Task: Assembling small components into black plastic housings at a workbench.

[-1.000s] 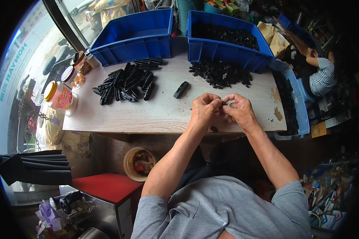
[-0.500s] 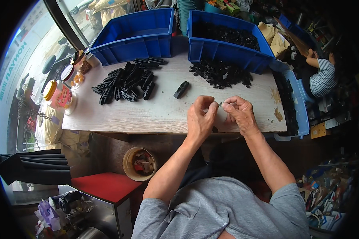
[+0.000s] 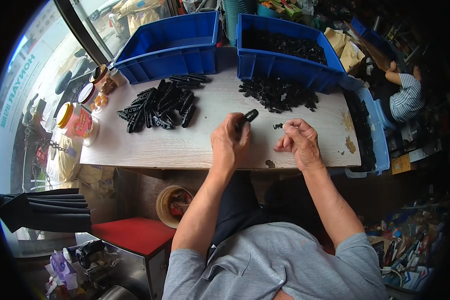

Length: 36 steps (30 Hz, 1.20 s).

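My left hand (image 3: 228, 140) is closed around a long black plastic housing (image 3: 251, 115), whose rounded end sticks out past the fingers. To its right, my right hand (image 3: 301, 140) pinches a small black plastic piece (image 3: 278, 126) with short prongs between thumb and forefinger. A heap of small black parts (image 3: 277, 95) lies beyond my right hand, against the right blue bin. Further left on the table rests a pile of long black housings (image 3: 160, 105), like the one in my left hand.
Two blue bins (image 3: 167, 59) stand at the table's far edge, the right one (image 3: 290, 70) filled with small black parts. Lidded jars (image 3: 77, 122) line the left edge. A light-blue tub (image 3: 380, 135) adjoins the right side. Below stands a bucket (image 3: 166, 205). Another person (image 3: 405, 95) sits at far right.
My left hand has moved left, away from the right hand, and taken hold of the single black housing that lay on the table. The right hand still pinches the small piece.
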Each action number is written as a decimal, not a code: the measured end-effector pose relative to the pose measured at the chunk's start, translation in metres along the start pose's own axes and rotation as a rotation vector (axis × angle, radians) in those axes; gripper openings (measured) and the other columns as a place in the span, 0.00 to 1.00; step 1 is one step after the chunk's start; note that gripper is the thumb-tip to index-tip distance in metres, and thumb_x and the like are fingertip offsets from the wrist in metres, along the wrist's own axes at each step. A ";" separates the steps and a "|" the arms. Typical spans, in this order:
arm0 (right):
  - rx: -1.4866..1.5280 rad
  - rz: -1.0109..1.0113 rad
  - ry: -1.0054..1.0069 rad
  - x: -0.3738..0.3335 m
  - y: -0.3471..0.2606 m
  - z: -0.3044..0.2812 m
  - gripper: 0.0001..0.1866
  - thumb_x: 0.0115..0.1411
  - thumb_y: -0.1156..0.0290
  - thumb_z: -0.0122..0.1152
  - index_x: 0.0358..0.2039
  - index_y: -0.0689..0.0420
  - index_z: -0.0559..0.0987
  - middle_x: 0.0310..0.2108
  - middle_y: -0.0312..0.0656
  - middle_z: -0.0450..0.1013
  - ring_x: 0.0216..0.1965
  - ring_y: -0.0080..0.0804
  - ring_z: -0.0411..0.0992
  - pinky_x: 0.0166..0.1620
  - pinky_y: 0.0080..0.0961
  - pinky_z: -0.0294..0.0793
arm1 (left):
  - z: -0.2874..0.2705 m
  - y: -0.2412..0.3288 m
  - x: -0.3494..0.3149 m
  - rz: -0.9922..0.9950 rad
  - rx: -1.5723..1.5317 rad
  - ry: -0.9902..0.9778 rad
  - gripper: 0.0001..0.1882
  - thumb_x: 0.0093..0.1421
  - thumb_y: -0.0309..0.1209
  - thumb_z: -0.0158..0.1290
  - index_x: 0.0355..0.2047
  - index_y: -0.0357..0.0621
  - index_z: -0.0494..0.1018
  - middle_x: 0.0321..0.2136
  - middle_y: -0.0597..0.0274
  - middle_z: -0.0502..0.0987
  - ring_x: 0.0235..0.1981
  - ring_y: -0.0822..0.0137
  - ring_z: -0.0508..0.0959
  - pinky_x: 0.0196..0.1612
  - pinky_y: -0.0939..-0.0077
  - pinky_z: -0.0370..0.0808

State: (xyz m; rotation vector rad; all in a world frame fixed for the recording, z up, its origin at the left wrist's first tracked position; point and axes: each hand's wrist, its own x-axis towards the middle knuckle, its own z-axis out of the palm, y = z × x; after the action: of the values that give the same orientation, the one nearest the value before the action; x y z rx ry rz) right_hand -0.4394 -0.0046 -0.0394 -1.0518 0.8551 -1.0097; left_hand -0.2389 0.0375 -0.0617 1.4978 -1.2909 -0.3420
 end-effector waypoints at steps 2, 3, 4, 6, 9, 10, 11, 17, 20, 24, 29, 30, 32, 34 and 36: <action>0.044 -0.008 -0.016 0.000 0.002 0.002 0.06 0.61 0.67 0.64 0.35 0.54 0.78 0.16 0.33 0.68 0.22 0.26 0.73 0.31 0.33 0.83 | 0.009 0.002 -0.010 -0.110 -0.404 -0.057 0.12 0.60 0.27 0.59 0.44 0.38 0.74 0.27 0.63 0.79 0.26 0.75 0.77 0.27 0.80 0.73; 0.063 -0.008 -0.042 0.000 0.003 0.003 0.06 0.60 0.67 0.65 0.35 0.54 0.79 0.17 0.33 0.69 0.22 0.24 0.73 0.32 0.31 0.82 | 0.012 0.008 -0.015 -0.259 -0.646 -0.125 0.13 0.61 0.26 0.59 0.45 0.37 0.74 0.27 0.65 0.79 0.27 0.78 0.77 0.27 0.83 0.73; 0.082 -0.008 -0.066 0.000 0.004 0.004 0.06 0.60 0.67 0.65 0.35 0.54 0.79 0.18 0.32 0.69 0.22 0.23 0.72 0.33 0.29 0.81 | 0.013 0.013 -0.019 -0.289 -0.742 -0.171 0.12 0.62 0.25 0.58 0.45 0.37 0.74 0.28 0.64 0.79 0.27 0.79 0.77 0.27 0.85 0.74; 0.078 -0.015 -0.066 0.000 0.005 0.006 0.07 0.59 0.68 0.66 0.35 0.54 0.79 0.19 0.32 0.70 0.22 0.22 0.71 0.32 0.25 0.79 | 0.014 0.024 -0.023 -0.369 -0.866 -0.234 0.11 0.60 0.24 0.59 0.42 0.36 0.75 0.28 0.66 0.77 0.27 0.80 0.74 0.29 0.85 0.72; 0.069 -0.010 -0.070 0.000 0.004 0.008 0.07 0.58 0.69 0.68 0.35 0.55 0.79 0.22 0.30 0.72 0.21 0.19 0.69 0.30 0.18 0.73 | 0.014 0.027 -0.025 -0.415 -0.834 -0.296 0.12 0.59 0.24 0.59 0.43 0.34 0.75 0.27 0.66 0.78 0.27 0.80 0.76 0.28 0.84 0.75; 0.063 0.003 -0.075 0.000 0.003 0.009 0.07 0.58 0.70 0.69 0.35 0.55 0.80 0.23 0.30 0.73 0.21 0.17 0.68 0.29 0.15 0.70 | 0.015 0.026 -0.025 -0.391 -0.816 -0.311 0.13 0.59 0.25 0.60 0.43 0.34 0.75 0.27 0.66 0.79 0.27 0.80 0.76 0.28 0.84 0.75; 0.063 0.003 -0.074 -0.001 0.001 0.009 0.07 0.58 0.70 0.69 0.35 0.55 0.80 0.23 0.30 0.73 0.21 0.17 0.68 0.29 0.15 0.70 | 0.015 0.027 -0.025 -0.393 -0.815 -0.321 0.13 0.59 0.25 0.59 0.43 0.33 0.75 0.28 0.65 0.80 0.28 0.80 0.76 0.28 0.84 0.76; 0.011 0.031 -0.103 0.000 0.000 0.009 0.07 0.57 0.71 0.69 0.35 0.55 0.81 0.25 0.30 0.75 0.22 0.16 0.68 0.28 0.12 0.68 | 0.013 0.032 -0.024 -0.410 -0.822 -0.334 0.13 0.59 0.26 0.60 0.43 0.33 0.75 0.27 0.64 0.79 0.27 0.79 0.77 0.27 0.84 0.76; 0.005 0.037 -0.102 0.002 0.002 0.007 0.07 0.57 0.71 0.69 0.36 0.55 0.81 0.25 0.30 0.76 0.21 0.15 0.69 0.28 0.12 0.68 | 0.014 0.030 -0.023 -0.358 -0.787 -0.313 0.13 0.60 0.28 0.59 0.42 0.32 0.75 0.27 0.64 0.79 0.25 0.79 0.76 0.26 0.83 0.76; 0.020 0.069 -0.113 0.004 0.002 0.005 0.08 0.57 0.72 0.69 0.37 0.55 0.81 0.24 0.29 0.74 0.20 0.15 0.68 0.26 0.12 0.68 | 0.008 0.038 -0.019 -0.552 -0.789 -0.344 0.12 0.61 0.29 0.58 0.40 0.32 0.76 0.27 0.64 0.79 0.23 0.78 0.76 0.26 0.82 0.76; -0.067 0.086 -0.069 0.002 -0.004 0.012 0.09 0.58 0.65 0.69 0.35 0.55 0.80 0.22 0.28 0.72 0.17 0.15 0.66 0.23 0.12 0.65 | 0.011 0.039 -0.018 -0.606 -0.879 -0.241 0.10 0.62 0.29 0.57 0.36 0.31 0.76 0.26 0.62 0.78 0.22 0.77 0.76 0.26 0.83 0.77; -0.129 0.090 -0.067 0.002 -0.006 0.012 0.11 0.58 0.62 0.69 0.34 0.54 0.79 0.20 0.28 0.71 0.17 0.15 0.66 0.22 0.12 0.63 | 0.011 0.040 -0.018 -0.607 -0.877 -0.239 0.10 0.62 0.29 0.57 0.36 0.31 0.76 0.26 0.62 0.78 0.22 0.77 0.76 0.26 0.83 0.77; -0.188 0.095 -0.067 0.001 -0.011 0.016 0.14 0.58 0.58 0.69 0.32 0.54 0.78 0.19 0.28 0.69 0.16 0.15 0.66 0.20 0.12 0.61 | 0.011 0.040 -0.019 -0.623 -0.903 -0.179 0.10 0.62 0.29 0.57 0.35 0.32 0.76 0.26 0.62 0.78 0.22 0.77 0.77 0.26 0.83 0.77; -0.221 0.195 -0.115 0.001 -0.015 0.019 0.17 0.57 0.54 0.69 0.28 0.54 0.75 0.15 0.29 0.66 0.14 0.16 0.64 0.19 0.15 0.65 | 0.011 0.036 -0.021 -0.607 -0.925 -0.161 0.09 0.61 0.28 0.56 0.34 0.32 0.76 0.26 0.62 0.78 0.22 0.77 0.77 0.26 0.83 0.77; -0.225 0.209 -0.135 0.000 -0.013 0.018 0.19 0.57 0.52 0.68 0.27 0.54 0.74 0.14 0.29 0.64 0.13 0.16 0.63 0.18 0.17 0.67 | 0.011 0.035 -0.022 -0.588 -0.950 -0.146 0.08 0.61 0.28 0.56 0.34 0.32 0.76 0.26 0.62 0.78 0.22 0.77 0.77 0.26 0.83 0.77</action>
State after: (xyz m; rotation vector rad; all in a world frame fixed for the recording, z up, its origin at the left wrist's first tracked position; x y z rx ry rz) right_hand -0.4262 -0.0015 -0.0218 -1.1790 0.9606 -0.6706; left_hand -0.2737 0.0560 -0.0456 0.9759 -0.5782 -1.2648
